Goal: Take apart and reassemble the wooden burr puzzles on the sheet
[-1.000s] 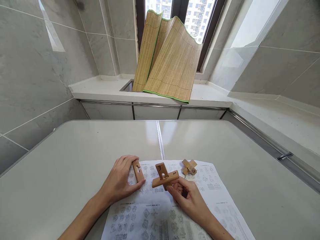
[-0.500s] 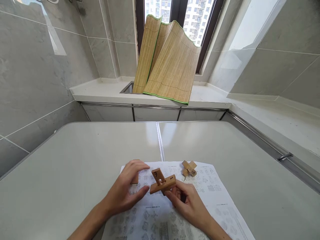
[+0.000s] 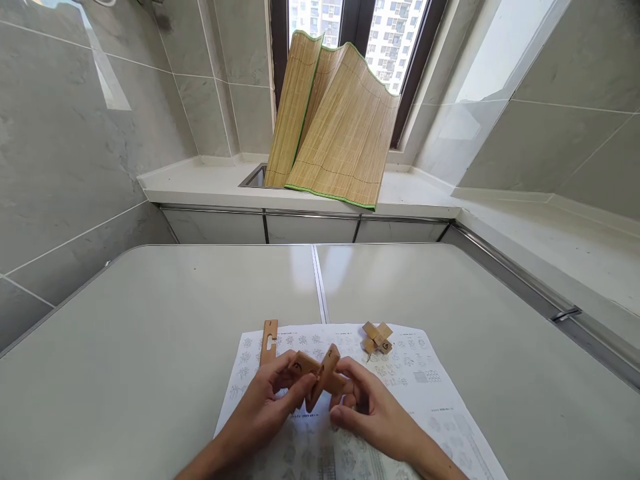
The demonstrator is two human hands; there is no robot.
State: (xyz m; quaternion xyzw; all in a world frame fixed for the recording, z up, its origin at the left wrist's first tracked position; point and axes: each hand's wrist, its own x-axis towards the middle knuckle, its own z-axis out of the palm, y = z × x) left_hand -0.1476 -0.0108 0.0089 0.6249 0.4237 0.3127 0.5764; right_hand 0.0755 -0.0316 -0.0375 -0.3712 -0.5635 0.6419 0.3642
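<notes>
My left hand (image 3: 265, 407) and my right hand (image 3: 367, 407) meet over a printed sheet (image 3: 415, 380) and both pinch two crossed wooden puzzle pieces (image 3: 320, 373), held tilted just above the paper. A single flat wooden piece (image 3: 269, 340) with a slot and a marked number lies on the sheet's far left corner, just beyond my left fingers. A small assembled wooden cross (image 3: 378, 337) rests on the sheet's far edge, right of my hands.
The sheet lies on a white table (image 3: 150, 313) with a seam (image 3: 320, 287) down its middle. Behind it a counter (image 3: 210, 183) holds a sink and a folded bamboo mat (image 3: 335, 120) leaning on the window. Tiled walls stand left and right.
My left hand let go of the single flat piece, leaving it on the paper, and came over to the crossed pieces. Those pieces tilted and now sit between both hands.
</notes>
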